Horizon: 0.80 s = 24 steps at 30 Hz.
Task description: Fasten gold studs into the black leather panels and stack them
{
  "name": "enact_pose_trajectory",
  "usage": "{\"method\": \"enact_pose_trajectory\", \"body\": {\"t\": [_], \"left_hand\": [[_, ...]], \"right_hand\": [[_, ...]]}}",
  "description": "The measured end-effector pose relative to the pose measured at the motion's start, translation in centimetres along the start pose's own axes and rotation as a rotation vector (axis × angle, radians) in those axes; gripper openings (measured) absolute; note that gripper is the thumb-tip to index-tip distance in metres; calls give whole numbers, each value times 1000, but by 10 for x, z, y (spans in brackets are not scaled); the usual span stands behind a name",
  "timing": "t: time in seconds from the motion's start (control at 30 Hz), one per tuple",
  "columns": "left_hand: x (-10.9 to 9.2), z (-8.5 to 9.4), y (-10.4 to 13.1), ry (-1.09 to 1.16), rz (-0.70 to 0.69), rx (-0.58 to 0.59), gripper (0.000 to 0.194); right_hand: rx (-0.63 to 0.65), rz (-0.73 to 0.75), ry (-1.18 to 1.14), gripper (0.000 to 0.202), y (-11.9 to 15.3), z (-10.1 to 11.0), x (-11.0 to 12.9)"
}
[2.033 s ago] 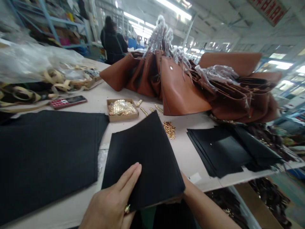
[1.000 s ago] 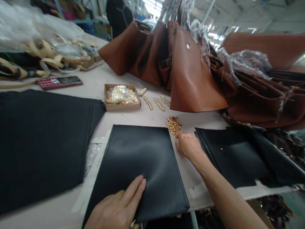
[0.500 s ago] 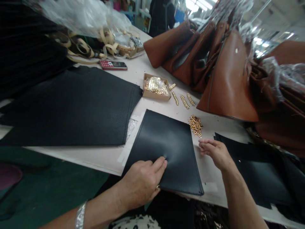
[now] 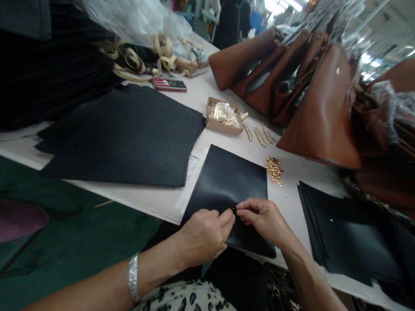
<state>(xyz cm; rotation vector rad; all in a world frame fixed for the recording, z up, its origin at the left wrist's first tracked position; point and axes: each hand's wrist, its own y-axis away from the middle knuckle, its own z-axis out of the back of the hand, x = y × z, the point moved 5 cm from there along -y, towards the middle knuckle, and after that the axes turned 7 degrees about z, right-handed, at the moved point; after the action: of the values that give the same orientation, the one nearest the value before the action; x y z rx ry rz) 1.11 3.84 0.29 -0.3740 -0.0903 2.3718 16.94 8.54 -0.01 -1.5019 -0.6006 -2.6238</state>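
Note:
A black leather panel (image 4: 236,172) with stitched edges lies on the table in front of me. My left hand (image 4: 207,235) grips its near edge, the fingers on top and the thumb out of sight. Over the panel's middle my right hand (image 4: 264,220) is closed in a pinch, its fingertips meeting those of the left hand. A tiny dark spot shows between them, too small to name. Just beyond the panel's right edge is a loose pile of small gold metal pieces (image 4: 274,170).
A cardboard box (image 4: 223,126) holds bagged gold pieces, with gold strips (image 4: 260,137) beside it. Black panels are stacked left (image 4: 129,142) and right (image 4: 343,233). Brown leather bags (image 4: 327,108) overhang the far right. A red phone (image 4: 169,84) lies behind.
My right hand has moved left from beside the gold pile to the panel's middle and closed in a pinch against the left fingertips. My left hand stays on the panel.

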Motion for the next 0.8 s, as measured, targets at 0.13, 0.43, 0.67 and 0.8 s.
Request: {"method": "enact_pose_trajectory", "body": {"t": [0.13, 0.43, 0.67, 0.8], "left_hand": [[1, -3, 2, 26, -28, -11, 48], [2, -3, 3, 31, -42, -79, 38], [3, -5, 2, 71, -36, -76, 37], [3, -5, 2, 93, -53, -62, 36]], "right_hand": [[53, -29, 120, 17, -3, -1, 2], [106, -19, 264, 15, -14, 1, 14], [187, -168, 230, 13, -26, 2, 8], [232, -266, 189, 11, -32, 1, 12]]}}
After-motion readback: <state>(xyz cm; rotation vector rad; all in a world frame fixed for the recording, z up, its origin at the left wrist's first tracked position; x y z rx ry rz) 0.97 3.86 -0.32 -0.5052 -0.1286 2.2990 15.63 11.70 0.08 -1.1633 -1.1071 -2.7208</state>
